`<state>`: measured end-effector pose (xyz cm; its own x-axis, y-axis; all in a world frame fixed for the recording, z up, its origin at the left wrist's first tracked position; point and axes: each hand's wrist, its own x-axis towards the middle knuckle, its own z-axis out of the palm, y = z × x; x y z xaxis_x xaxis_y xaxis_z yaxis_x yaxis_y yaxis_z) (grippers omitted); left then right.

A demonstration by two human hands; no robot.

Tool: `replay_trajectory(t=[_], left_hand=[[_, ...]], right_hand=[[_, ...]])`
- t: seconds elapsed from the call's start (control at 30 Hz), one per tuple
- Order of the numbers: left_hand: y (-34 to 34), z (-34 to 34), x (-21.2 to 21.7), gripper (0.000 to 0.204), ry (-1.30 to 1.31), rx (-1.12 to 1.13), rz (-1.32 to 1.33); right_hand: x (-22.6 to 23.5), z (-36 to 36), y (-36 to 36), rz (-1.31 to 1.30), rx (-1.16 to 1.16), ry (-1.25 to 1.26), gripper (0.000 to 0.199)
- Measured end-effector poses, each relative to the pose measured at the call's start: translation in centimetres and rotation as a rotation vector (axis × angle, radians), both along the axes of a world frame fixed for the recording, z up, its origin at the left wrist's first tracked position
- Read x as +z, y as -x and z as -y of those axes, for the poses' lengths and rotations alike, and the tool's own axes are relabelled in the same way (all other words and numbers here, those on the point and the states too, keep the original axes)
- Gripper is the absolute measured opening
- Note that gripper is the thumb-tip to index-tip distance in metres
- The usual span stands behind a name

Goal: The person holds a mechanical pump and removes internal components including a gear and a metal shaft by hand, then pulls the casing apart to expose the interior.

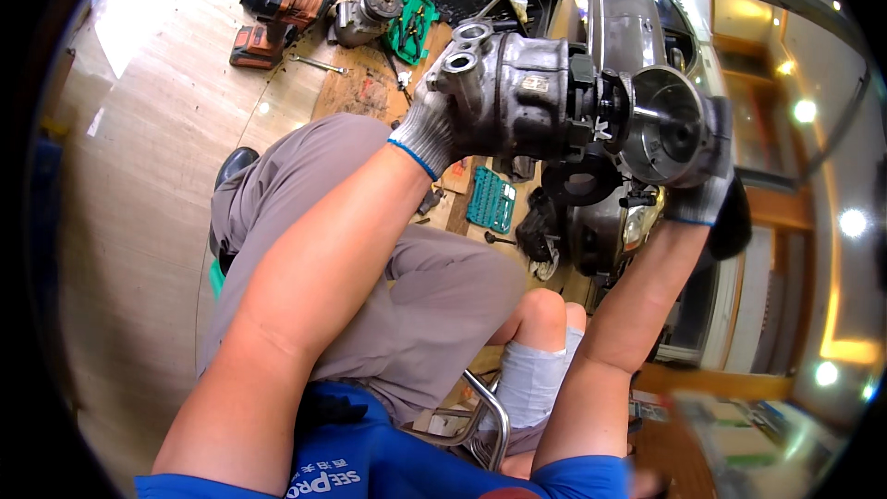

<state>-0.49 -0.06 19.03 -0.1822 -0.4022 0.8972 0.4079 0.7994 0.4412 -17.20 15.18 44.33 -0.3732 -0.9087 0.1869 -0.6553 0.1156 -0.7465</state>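
The left hand [427, 134], gloved, grips the grey metal compressor [527, 97] at its nine o'clock end — raised above the lap; the right hand [702, 176] closes around its pulley [670, 125] at three o'clock.

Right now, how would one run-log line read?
left gloved hand: grips grey metal cylindrical compressor | right gloved hand: holds its round pulley end | raised above lap

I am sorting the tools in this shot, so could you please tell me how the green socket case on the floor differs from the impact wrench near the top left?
The green socket case is flat, rectangular and lies open, showing rows of small bits. The impact wrench is bulky, pistol-shaped, dark and reddish, lying on its side. The case lies close below the metal housing held in both gloved hands; the wrench lies farther off. Both rest on the floor, untouched.
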Motion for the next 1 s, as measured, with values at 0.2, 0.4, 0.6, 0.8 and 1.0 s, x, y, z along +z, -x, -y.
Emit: replay_trajectory(t=[0.2,0.4,0.6,0.8,1.0], left_hand=[[0.7,0.3,0.4,0.050,0.031,-0.073,-0.071],[1.5,0.5,-0.9,0.052,0.017,-0.080,-0.133],[1.3,0.1,-1.0,0.053,-0.049,-0.167,-0.112],[1.5,-0.4,-1.7,0.053,-0.167,-0.241,-0.061],[1.5,-0.4,-1.3,0.053,-0.207,-0.300,-0.032]], right_hand=[[1.0,-1.4,4.7,-0.697,-0.277,-0.068,0.054],[0.7,1.4,-1.4,-1.692,0.077,-0.130,0.047],[0.1,2.1,-2.3,-1.177,-0.024,-0.045,0.047],[0.1,1.6,-1.9,-0.455,-0.285,0.080,0.036],[-1.4,3.4,-5.3,-0.296,-0.358,0.198,0.032]])
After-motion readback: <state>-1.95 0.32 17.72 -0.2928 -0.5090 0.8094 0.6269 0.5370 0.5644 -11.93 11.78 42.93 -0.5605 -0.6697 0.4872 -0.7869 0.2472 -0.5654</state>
